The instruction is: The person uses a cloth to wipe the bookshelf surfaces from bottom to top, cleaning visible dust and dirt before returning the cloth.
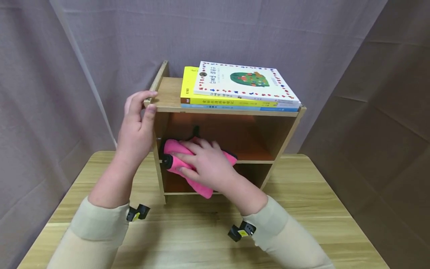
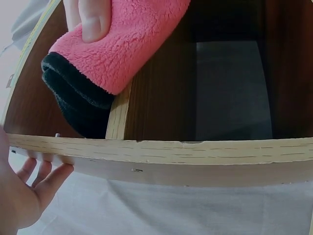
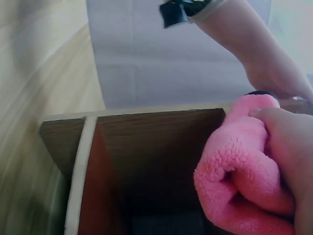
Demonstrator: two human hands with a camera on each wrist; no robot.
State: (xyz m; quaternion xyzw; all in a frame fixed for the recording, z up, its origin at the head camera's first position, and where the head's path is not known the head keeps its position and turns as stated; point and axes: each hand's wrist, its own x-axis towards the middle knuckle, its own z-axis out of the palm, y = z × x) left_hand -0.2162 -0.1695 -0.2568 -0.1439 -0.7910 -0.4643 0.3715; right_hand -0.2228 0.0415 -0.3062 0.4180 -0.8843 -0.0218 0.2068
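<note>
A small wooden bookshelf point(image 1: 215, 109) stands on the table. My left hand point(image 1: 137, 123) holds its upper left corner, thumb at the front edge and a finger bent over the side panel; in the left wrist view, fingers point(image 2: 46, 178) lie against the panel's outer side. With my right hand point(image 1: 209, 164) I hold a bunched pink cloth point(image 1: 201, 188) with black edging at the left of the middle board point(image 1: 255, 162). Its fingers are spread over the fabric. The right wrist view shows the cloth point(image 3: 234, 156) folded under that hand point(image 3: 291, 147).
Several books lie stacked on top of the shelf, a white one point(image 1: 221, 76) uppermost and a yellow one point(image 1: 188, 84) beneath. Wooden tabletop point(image 1: 188, 239) extends around the shelf. Grey curtain point(image 1: 215, 30) hangs behind, and a brownish one point(image 1: 383, 123) to the right.
</note>
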